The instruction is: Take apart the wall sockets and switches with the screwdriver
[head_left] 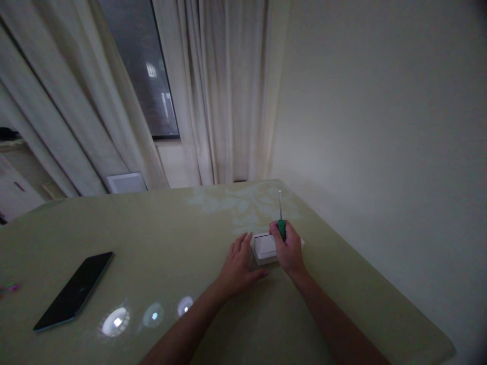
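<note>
Right hand (pixel 289 249): fist closed round green-handled screwdriver (pixel 281 223), thin metal shaft upright.
Left hand (pixel 239 264): open, flat beside white square wall switch (pixel 265 247).
Near left: glossy black smartphone (pixel 74 290).

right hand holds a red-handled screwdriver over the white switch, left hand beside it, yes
No: the screwdriver has a green handle, not red. The head view shows the right hand holding it over the white switch, left hand beside it.

Pale green bench (pixel 160 238), glossy, faint leaf pattern at far end. Lying on it: dark phone (pixel 74 291) at near left; white switch plate (pixel 264 246) toward right edge.
</note>
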The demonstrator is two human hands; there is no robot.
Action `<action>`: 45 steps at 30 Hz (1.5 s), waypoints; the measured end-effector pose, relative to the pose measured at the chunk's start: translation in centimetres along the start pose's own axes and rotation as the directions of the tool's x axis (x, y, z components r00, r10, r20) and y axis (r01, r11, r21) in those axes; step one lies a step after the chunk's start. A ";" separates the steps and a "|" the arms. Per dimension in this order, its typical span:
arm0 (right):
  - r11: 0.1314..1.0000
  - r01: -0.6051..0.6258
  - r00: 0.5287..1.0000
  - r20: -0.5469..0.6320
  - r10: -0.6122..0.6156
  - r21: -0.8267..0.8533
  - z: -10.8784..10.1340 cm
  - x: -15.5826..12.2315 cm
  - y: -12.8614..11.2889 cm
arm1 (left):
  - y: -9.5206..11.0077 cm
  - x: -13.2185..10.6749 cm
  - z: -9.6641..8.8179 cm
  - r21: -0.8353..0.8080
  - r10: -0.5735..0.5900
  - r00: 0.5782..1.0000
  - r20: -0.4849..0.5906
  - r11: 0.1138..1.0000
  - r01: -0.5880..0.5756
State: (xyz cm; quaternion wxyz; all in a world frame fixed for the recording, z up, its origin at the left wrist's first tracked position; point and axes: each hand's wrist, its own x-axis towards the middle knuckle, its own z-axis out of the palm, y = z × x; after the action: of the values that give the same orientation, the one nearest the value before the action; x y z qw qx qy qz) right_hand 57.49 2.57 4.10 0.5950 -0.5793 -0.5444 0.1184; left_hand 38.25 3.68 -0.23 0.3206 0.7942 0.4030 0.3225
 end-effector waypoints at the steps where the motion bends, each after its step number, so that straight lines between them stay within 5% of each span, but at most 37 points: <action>1: 1.000 0.004 1.000 -0.005 -0.004 0.005 0.0 -0.1 0.0 | 0.2 1.0 0.8 0.009 -0.005 1.000 0.002 1.000 0.005; 5: 1.000 0.009 1.000 -0.022 -0.009 0.020 -0.2 -0.1 -0.2 | 0.4 3.5 2.3 0.030 -0.016 1.000 -0.011 0.999 0.016; 8: 0.999 0.001 1.000 -0.015 -0.001 0.032 -0.2 -0.3 -0.2 | 0.3 3.1 1.3 0.032 -0.016 1.000 -0.013 0.999 0.017; 17: 0.993 -0.073 0.973 0.227 0.049 0.096 2.3 -3.8 -2.2 | -0.6 -7.0 -8.0 -0.043 -0.128 0.989 0.077 0.990 0.131; 21: 0.987 -0.113 0.933 0.353 0.066 0.114 3.4 -5.9 -2.8 | -1.5 -10.2 -9.8 -0.229 -0.224 0.967 0.117 0.942 0.246; 24: 0.987 -0.123 0.914 0.398 0.072 0.104 3.7 -6.6 -2.7 | -3.0 -10.8 -10.5 -0.300 -0.291 0.957 0.012 0.912 0.281; 30: 0.989 -0.131 0.861 0.502 0.079 0.069 3.5 -6.5 -2.3 | -7.4 -10.7 -15.0 0.089 -0.301 0.912 -0.279 0.937 0.337; 35: 0.987 -0.155 0.828 0.549 0.111 0.034 3.5 -6.5 -1.6 | -10.1 -11.0 -18.1 0.379 -0.320 0.910 -0.264 0.833 0.403; 40: 0.989 -0.151 0.833 0.540 0.120 0.013 3.5 -6.3 -1.2 | -9.5 -11.5 -17.7 0.495 -0.275 0.919 -0.282 0.779 0.385; 42: 0.989 -0.148 0.835 0.537 0.117 0.015 3.4 -6.2 -1.2 | -7.9 -11.6 -16.2 0.477 -0.144 0.952 -0.269 0.839 0.262; 45: 0.990 -0.136 0.838 0.537 0.098 0.032 3.3 -6.0 -1.5 | -4.3 -11.8 -12.4 0.342 0.041 0.994 -0.101 0.940 -0.004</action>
State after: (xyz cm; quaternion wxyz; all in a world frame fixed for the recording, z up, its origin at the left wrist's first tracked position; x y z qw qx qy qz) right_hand 51.89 -0.66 1.36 0.4316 -0.5347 -0.6475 0.3295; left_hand 21.32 -1.22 0.68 0.1525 0.8240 0.4603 0.2930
